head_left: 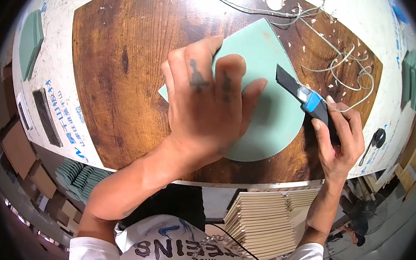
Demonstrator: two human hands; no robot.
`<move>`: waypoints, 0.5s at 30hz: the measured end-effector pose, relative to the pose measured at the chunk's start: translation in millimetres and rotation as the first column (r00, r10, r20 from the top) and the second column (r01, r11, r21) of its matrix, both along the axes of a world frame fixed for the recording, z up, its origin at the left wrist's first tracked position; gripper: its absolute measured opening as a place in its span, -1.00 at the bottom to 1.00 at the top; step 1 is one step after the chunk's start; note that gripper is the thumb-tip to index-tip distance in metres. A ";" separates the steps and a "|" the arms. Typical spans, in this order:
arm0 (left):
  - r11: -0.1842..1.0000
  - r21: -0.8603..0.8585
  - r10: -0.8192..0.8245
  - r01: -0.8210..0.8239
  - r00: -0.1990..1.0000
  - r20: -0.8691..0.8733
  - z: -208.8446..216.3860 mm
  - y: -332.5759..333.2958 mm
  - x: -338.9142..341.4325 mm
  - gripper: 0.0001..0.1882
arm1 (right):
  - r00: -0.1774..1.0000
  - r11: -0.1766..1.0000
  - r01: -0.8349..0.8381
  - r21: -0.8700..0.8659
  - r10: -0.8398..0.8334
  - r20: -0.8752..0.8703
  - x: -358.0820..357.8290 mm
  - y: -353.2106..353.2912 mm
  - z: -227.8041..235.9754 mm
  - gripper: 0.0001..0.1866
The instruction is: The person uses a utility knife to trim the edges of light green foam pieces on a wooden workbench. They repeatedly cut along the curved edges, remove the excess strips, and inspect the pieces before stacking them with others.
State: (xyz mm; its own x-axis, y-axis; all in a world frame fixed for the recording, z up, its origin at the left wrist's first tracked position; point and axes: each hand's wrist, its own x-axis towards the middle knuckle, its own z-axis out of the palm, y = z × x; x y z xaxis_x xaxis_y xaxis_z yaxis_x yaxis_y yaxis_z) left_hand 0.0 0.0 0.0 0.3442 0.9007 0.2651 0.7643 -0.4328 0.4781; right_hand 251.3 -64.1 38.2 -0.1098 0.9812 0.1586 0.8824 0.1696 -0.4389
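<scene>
Lying beneath and between the two hands is a flat, pale green panel (276, 114), with a pointed corner at the far end and a broad rounded edge toward the person. It rests on a brown wood-grain sheet (115, 93) spread over the white table (375, 29). Its visible length runs from that far corner down to the curve nearest the body; another corner shows to the left, but the hand hides the stretch between, so I cannot tell which way the true long axis goes.

The left hand (206, 106) is much the nearer, placed over the panel's left part with its fingers loosely spread and its thumb pointing right. Whether it touches the surface or hangs just above cannot be told.

The right hand (340, 143) is beyond the panel's right side, fingers and thumb pinching the handle of a blue-and-black hand tool with a wide, flat black blade (314, 102). The tool slants up and to the left, so its tip overlaps the panel's straight right edge in this view, while the grip stays outside; contact there is unclear. A thin, pale, tangled cord (372, 77) loops just to the right of the tool.
</scene>
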 end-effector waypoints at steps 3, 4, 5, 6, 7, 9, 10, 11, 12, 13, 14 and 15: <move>1.000 0.025 0.009 -0.008 0.999 -0.040 2.6 -3.4 1.2 -0.59 | 0.999 0.999 -0.036 0.008 0.036 -0.012 -8.1 24.1 2.6 -0.54; 1.000 0.024 0.020 -0.018 0.998 -0.058 2.9 -1.0 1.0 -0.60 | 0.999 0.999 -0.037 0.029 0.037 -0.014 -15.1 35.9 0.2 -0.54; 0.999 0.023 0.030 -0.028 0.997 -0.074 3.4 1.5 0.9 -0.60 | 0.999 0.998 -0.038 0.048 0.039 -0.016 -20.4 46.8 -2.5 -0.53; 0.999 -0.015 0.042 -0.043 0.997 -0.063 4.8 1.3 2.2 -0.59 | 0.999 0.998 -0.043 0.046 0.044 -0.020 -21.5 54.4 -5.2 -0.53; 0.999 -0.013 0.042 -0.043 0.998 -0.044 3.5 1.8 2.4 -0.59 | 0.999 0.999 -0.033 0.034 0.033 -0.002 -24.5 61.4 -4.6 -0.55; 0.999 -0.012 0.037 -0.037 0.999 -0.005 -1.6 0.6 2.1 -0.58 | 0.995 0.994 -0.067 0.086 0.073 -0.061 -26.9 78.1 -12.6 -0.56; 0.999 -0.020 0.051 -0.051 0.999 -0.005 -1.3 -0.4 4.1 -0.59 | 0.992 0.990 -0.099 0.097 0.106 -0.063 -27.1 86.4 -11.8 -0.56; 0.999 -0.014 0.052 -0.052 0.999 -0.009 -0.3 0.7 3.9 -0.59 | 0.991 0.983 -0.130 0.128 0.133 -0.013 -24.8 96.0 -14.5 -0.58; 0.998 -0.014 0.055 -0.055 0.998 -0.002 -0.5 0.1 3.3 -0.60 | 0.992 0.980 -0.127 0.152 0.125 0.018 -22.1 108.9 -18.7 -0.60; 0.998 -0.007 0.055 -0.055 0.999 -0.004 1.2 1.7 1.5 -0.61 | 0.993 0.976 -0.120 0.183 0.115 0.040 -22.4 119.1 -18.7 -0.62; 0.999 0.005 0.042 -0.042 0.999 0.027 0.2 0.1 1.9 -0.63 | 1.000 0.997 -0.007 0.076 0.007 -0.001 -28.3 119.5 -9.7 -0.61; 0.999 0.016 0.045 -0.045 0.998 0.033 -1.2 3.1 3.4 -0.61 | 1.000 0.998 0.016 0.053 -0.016 0.007 -27.1 120.0 -4.7 -0.60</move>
